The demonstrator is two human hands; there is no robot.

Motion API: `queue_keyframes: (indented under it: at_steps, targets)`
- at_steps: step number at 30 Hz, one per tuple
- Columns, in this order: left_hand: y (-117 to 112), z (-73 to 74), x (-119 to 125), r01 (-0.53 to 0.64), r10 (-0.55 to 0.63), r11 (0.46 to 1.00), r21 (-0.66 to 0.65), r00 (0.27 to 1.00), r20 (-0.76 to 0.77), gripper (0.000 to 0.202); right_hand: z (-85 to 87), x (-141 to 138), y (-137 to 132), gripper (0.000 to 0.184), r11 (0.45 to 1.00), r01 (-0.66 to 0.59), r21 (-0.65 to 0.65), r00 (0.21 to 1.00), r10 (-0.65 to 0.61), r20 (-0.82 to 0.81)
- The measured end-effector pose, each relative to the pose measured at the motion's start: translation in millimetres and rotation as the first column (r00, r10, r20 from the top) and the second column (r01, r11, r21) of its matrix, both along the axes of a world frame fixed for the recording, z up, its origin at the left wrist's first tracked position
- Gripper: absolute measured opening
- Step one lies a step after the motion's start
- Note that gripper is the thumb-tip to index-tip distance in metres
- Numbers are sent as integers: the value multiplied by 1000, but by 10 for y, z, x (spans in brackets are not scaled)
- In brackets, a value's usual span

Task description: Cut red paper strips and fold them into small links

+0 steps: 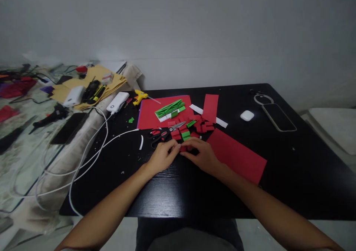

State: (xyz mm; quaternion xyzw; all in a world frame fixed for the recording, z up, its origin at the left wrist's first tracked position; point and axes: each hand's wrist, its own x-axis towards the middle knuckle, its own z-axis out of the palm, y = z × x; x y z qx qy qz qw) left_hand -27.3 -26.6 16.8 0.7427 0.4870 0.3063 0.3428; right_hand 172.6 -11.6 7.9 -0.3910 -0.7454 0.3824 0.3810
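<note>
Between the fingertips of my two hands is a small piece of red paper (183,148), mostly covered by the fingers. My left hand (164,155) pinches its left side, thumb and forefinger together. From the right, my right hand (200,153) grips it with thumb and curled fingers. Just beyond lie black-handled scissors (167,131), blades part open. Small folded red paper pieces (204,124) and a green one (185,135) are heaped beside them. A large red sheet (236,156) lies by my right wrist.
Folded green strips (170,109) rest on red sheets (147,113) at the back. A yellow glue gun (139,97), white power bank (118,101) and white cable (104,147) are at left. A phone (279,116) and white earbud case (247,115) lie right.
</note>
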Motion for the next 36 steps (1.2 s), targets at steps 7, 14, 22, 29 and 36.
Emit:
queue_keyframes:
  at_steps: [7, 14, 22, 29, 36]
  targets:
    - [-14, -6, 13, 2, -2, 1000, -2, 988, 157, 28, -24, 9, 21, 18, 996, 66, -54, 995, -70, -75]
    - [17, -42, 7, -3, -16, 996, 95, 980, 198, 26, -43, 8, 76, 26, 919, 10, -394, 968, -107, -226]
    - [19, -5, -3, -6, -18, 990, 138, 984, 175, 22, -55, -1, 72, 26, 927, 41, -372, 970, -126, -207]
    - [26, -53, -15, -11, -17, 990, 143, 982, 189, 22, -49, -7, 67, 24, 946, 62, -317, 978, -121, -168]
    - [28, -50, -2, -33, 1, 989, 144, 977, 212, 18, -91, -12, 56, 25, 935, 47, -351, 969, -128, -212]
